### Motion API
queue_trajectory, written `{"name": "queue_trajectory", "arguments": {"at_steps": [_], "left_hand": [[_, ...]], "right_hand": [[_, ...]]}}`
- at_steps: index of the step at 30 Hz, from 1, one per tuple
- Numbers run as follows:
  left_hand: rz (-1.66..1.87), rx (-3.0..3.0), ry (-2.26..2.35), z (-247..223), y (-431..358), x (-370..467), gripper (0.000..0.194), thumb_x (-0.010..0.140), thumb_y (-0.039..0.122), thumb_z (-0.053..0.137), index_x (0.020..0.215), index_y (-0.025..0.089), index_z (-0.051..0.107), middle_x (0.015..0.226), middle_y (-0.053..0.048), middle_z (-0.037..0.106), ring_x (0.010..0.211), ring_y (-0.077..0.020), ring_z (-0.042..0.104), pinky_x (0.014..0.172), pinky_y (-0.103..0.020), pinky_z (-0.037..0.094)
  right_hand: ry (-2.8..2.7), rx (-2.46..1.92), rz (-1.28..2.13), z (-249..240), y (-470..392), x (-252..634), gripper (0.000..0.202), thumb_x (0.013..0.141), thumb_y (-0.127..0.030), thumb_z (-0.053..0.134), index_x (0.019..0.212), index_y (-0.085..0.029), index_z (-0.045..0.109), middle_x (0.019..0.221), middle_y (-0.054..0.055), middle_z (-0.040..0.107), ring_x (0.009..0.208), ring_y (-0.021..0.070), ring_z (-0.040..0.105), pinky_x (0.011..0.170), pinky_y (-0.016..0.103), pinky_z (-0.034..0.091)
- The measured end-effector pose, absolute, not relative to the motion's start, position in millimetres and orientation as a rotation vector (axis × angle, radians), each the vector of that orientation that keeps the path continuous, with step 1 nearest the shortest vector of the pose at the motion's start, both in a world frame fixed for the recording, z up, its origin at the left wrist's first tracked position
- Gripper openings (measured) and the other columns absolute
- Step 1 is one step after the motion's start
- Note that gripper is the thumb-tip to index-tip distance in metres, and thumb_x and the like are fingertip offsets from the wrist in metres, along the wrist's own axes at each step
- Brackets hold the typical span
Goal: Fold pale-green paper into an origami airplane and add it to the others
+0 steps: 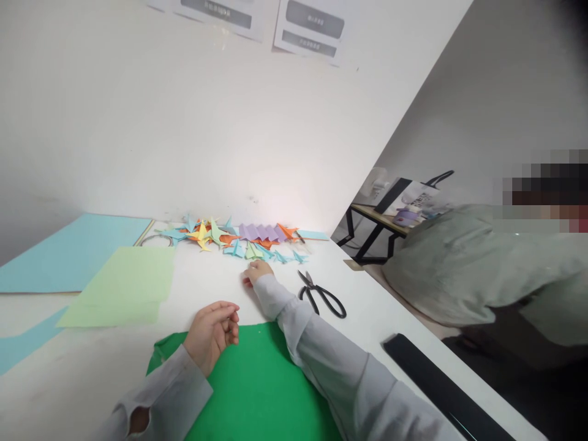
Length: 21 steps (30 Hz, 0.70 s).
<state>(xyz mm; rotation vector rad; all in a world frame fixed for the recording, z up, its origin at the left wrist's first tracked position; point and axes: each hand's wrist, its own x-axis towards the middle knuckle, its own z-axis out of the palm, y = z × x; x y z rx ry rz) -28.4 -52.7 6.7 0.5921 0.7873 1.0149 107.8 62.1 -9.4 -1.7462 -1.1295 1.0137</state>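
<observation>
My left hand (214, 334) hovers above a green cloth (257, 380) at the front. Its fingers are loosely curled, the palm is partly visible, and nothing shows in it. Farther forward, my right hand (258, 272) is low over the white table, just in front of a small light-green folded paper piece (253, 251). Its fingers are curled and partly hidden, so anything in them cannot be made out. Folded paper cranes (202, 234) in yellow, blue, orange and green lie along the wall. Beside them is a pleated purple paper strip (261, 233).
Black-handled scissors (319, 294) lie right of my right hand. Light-green sheets (124, 282) and blue sheets (78, 251) are on the left. A long black object (441, 386) lies along the right edge. A person in a grey-green top (473, 263) is beyond the table.
</observation>
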Motion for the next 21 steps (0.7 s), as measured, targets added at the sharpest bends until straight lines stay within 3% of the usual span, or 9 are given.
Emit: {"name": "queue_trajectory", "arguments": {"at_steps": [4,6,9,12,16,18,21], "left_hand": [[1.008,0.595,0.798,7.2,-52.6,-29.1,0.012,0.063,0.019,0.063,0.066,0.012,0.054,0.054,0.002,0.054,0.04,-0.0062,0.046,0.037,-0.019,0.036],[1.006,0.602,0.804,7.5,-53.0,-29.5,0.014,0.061,0.02,0.065,0.064,0.013,0.052,0.05,0.003,0.053,0.038,-0.006,0.045,0.036,-0.018,0.035],[0.987,0.63,0.821,8.2,-55.5,-28.1,0.021,0.056,0.022,0.067,0.061,0.015,0.048,0.04,0.005,0.048,0.034,-0.0057,0.041,0.034,-0.017,0.031],[0.97,0.707,0.852,8.6,-57.3,-25.1,0.028,0.053,0.028,0.069,0.061,0.018,0.044,0.033,0.007,0.041,0.029,-0.0054,0.034,0.031,-0.017,0.024],[0.977,1.154,1.01,7.5,-45.4,-36.8,0.026,0.055,0.034,0.066,0.06,0.019,0.045,0.035,0.007,0.043,0.029,-0.0088,0.038,0.033,-0.021,0.029],[1.063,1.495,1.268,7.8,-34.1,-56.3,0.016,0.061,0.03,0.06,0.063,0.018,0.049,0.045,0.004,0.049,0.038,-0.011,0.046,0.041,-0.024,0.036],[1.082,2.09,1.722,11.5,-18.0,-93.9,0.011,0.068,0.027,0.054,0.074,0.019,0.058,0.072,-0.005,0.059,0.07,-0.0174,0.056,0.069,-0.03,0.042]], "right_hand": [[-1.226,-1.736,0.857,-2.6,33.4,112.3,0.038,0.065,-0.002,0.047,0.1,-0.012,0.058,0.053,-0.002,0.056,0.045,0.0113,0.052,0.047,0.023,0.044],[-1.35,-1.661,0.799,0.6,13.2,117.1,0.03,0.059,0.0,0.041,0.073,-0.015,0.064,0.049,-0.002,0.054,0.047,0.0105,0.052,0.05,0.021,0.042],[-1.603,-1.458,0.724,-2.3,-17.5,126.5,0.024,0.053,-0.002,0.038,0.046,-0.018,0.056,0.047,-0.001,0.054,0.049,0.0104,0.05,0.053,0.021,0.04],[-1.913,-1.09,0.471,-12.7,-38.1,136.3,0.019,0.048,-0.007,0.035,0.038,-0.019,0.045,0.039,-0.002,0.045,0.042,0.0106,0.042,0.046,0.022,0.034],[-2.044,-0.822,0.154,-20.3,-43.9,143.9,0.021,0.052,-0.004,0.031,0.044,-0.02,0.042,0.04,-0.002,0.044,0.039,0.0101,0.041,0.041,0.02,0.031],[-2.061,-0.803,0.138,-19.3,-42.6,145.4,0.021,0.052,-0.003,0.031,0.044,-0.02,0.041,0.04,-0.002,0.044,0.039,0.0102,0.041,0.041,0.02,0.031],[-2.064,-0.827,0.144,-17.3,-41.0,146.9,0.021,0.053,-0.003,0.031,0.045,-0.021,0.04,0.041,-0.002,0.045,0.039,0.0108,0.042,0.042,0.021,0.032]]}}
